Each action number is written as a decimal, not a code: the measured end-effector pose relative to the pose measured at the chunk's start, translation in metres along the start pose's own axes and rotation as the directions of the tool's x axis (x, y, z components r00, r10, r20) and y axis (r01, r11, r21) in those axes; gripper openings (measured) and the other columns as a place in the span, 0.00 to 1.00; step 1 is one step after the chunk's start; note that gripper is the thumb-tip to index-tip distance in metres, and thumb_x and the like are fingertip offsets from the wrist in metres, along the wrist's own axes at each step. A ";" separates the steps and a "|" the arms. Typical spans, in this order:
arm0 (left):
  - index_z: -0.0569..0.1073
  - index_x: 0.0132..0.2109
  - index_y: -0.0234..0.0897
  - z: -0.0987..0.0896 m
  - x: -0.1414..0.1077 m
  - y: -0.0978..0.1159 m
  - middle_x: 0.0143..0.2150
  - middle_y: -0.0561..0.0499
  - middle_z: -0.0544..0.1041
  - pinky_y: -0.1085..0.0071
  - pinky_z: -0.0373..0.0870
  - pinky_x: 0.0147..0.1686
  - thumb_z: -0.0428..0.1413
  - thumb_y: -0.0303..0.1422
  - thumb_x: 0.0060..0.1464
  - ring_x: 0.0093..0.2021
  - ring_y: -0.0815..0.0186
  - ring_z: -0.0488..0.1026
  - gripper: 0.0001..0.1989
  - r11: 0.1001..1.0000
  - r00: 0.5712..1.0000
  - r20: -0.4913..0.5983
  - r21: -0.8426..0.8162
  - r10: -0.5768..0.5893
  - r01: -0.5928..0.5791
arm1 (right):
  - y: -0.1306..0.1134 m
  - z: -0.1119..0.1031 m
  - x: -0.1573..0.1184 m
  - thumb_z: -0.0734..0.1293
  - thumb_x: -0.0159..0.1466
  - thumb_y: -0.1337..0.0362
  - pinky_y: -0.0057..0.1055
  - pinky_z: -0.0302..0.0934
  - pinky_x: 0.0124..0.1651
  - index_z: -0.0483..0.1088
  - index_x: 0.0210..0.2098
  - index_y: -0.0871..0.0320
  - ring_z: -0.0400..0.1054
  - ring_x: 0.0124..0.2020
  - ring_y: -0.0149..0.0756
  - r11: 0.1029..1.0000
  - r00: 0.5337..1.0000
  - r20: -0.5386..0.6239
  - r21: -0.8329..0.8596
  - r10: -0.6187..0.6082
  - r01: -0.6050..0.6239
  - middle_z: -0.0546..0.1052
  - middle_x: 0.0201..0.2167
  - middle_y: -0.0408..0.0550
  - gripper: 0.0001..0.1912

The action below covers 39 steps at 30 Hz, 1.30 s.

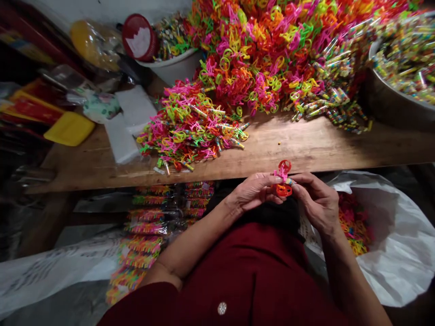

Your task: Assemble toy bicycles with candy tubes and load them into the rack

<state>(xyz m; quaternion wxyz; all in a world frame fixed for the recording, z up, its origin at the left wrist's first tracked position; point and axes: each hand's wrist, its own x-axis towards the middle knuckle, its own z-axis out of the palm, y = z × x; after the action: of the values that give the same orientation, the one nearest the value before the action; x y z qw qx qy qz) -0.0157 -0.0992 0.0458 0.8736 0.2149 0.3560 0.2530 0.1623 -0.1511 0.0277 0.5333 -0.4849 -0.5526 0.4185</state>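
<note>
Just past the front edge of the wooden table [306, 140], both hands meet at a small plastic toy [283, 174] with red round parts and a pink middle. My left hand [255, 190] pinches the toy from the left between thumb and fingers. From the right, the thumb and forefinger of my right hand [317, 199] close on a small candy-filled tube [289, 181] that sits against the toy. On the table to the left lies a small pile of colourful plastic pieces and tubes [190, 127].
A big heap of bright plastic pieces [258, 54] covers the back. A metal bowl of tubes [377, 77] stands right, a white bucket [170, 68] back left. A yellow scoop [70, 128] lies left. Below right hangs an open white sack [401, 240]; packed strips [146, 240] lie below left.
</note>
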 end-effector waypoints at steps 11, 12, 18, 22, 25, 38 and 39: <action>0.78 0.38 0.26 -0.003 -0.026 -0.016 0.29 0.47 0.80 0.74 0.75 0.27 0.58 0.26 0.59 0.25 0.69 0.78 0.06 0.988 0.992 0.096 0.140 -0.078 0.064 | -0.003 0.011 -0.042 0.68 0.69 0.65 0.28 0.65 0.33 0.78 0.45 0.53 0.71 0.31 0.31 0.977 0.983 -0.014 -0.115 -0.184 0.181 0.78 0.34 0.45 0.07; 0.78 0.37 0.26 -0.002 -0.028 -0.016 0.29 0.46 0.80 0.74 0.75 0.27 0.57 0.26 0.59 0.25 0.68 0.78 0.06 0.986 0.991 0.103 0.152 -0.089 0.073 | -0.006 0.008 -0.044 0.68 0.69 0.66 0.29 0.66 0.34 0.78 0.46 0.54 0.72 0.33 0.32 0.959 0.974 -0.001 -0.176 -0.228 0.224 0.79 0.35 0.45 0.08; 0.78 0.36 0.28 0.010 -0.035 -0.015 0.29 0.46 0.81 0.73 0.76 0.29 0.59 0.26 0.58 0.25 0.68 0.78 0.05 0.971 0.984 0.140 0.227 -0.113 0.079 | -0.035 -0.014 -0.044 0.67 0.69 0.65 0.28 0.64 0.32 0.77 0.43 0.54 0.73 0.29 0.31 0.847 0.925 0.206 -0.377 -0.319 0.376 0.80 0.31 0.45 0.06; 0.77 0.36 0.29 0.016 -0.032 -0.008 0.29 0.46 0.81 0.72 0.76 0.29 0.61 0.27 0.56 0.25 0.67 0.78 0.03 0.961 0.977 0.148 0.251 -0.153 0.113 | -0.051 -0.022 -0.038 0.66 0.71 0.60 0.29 0.64 0.32 0.77 0.41 0.53 0.73 0.28 0.32 0.831 0.942 0.228 -0.449 -0.247 0.327 0.81 0.31 0.45 0.08; 0.77 0.36 0.29 0.014 -0.024 -0.005 0.28 0.46 0.81 0.72 0.76 0.29 0.62 0.27 0.54 0.25 0.67 0.79 0.03 0.955 0.975 0.119 0.256 -0.185 0.150 | -0.057 -0.026 -0.029 0.65 0.71 0.58 0.29 0.62 0.30 0.77 0.40 0.54 0.72 0.26 0.32 0.822 0.940 0.289 -0.481 -0.180 0.305 0.81 0.30 0.45 0.10; 0.74 0.34 0.29 -0.028 -0.009 0.029 0.33 0.44 0.81 0.69 0.80 0.33 0.73 0.44 0.43 0.32 0.65 0.80 0.24 0.941 0.997 -0.003 0.331 -0.075 0.072 | -0.024 0.006 0.037 0.63 0.72 0.61 0.29 0.66 0.33 0.78 0.39 0.55 0.73 0.30 0.33 0.893 0.895 0.438 -0.366 -0.082 0.261 0.79 0.31 0.47 0.11; 0.75 0.37 0.29 -0.032 -0.010 0.039 0.34 0.44 0.81 0.69 0.80 0.33 0.73 0.46 0.43 0.32 0.65 0.80 0.26 0.931 0.998 -0.029 0.361 -0.050 0.057 | -0.021 0.016 0.047 0.63 0.72 0.61 0.31 0.67 0.34 0.78 0.39 0.54 0.74 0.31 0.35 0.902 0.904 0.422 -0.359 -0.074 0.241 0.80 0.32 0.48 0.12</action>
<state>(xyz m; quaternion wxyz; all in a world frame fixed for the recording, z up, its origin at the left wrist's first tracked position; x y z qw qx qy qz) -0.0565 -0.0683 0.0512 0.8222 0.3597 0.4105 0.1612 0.1464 -0.1079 0.0551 0.3308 -0.4416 -0.7616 0.3399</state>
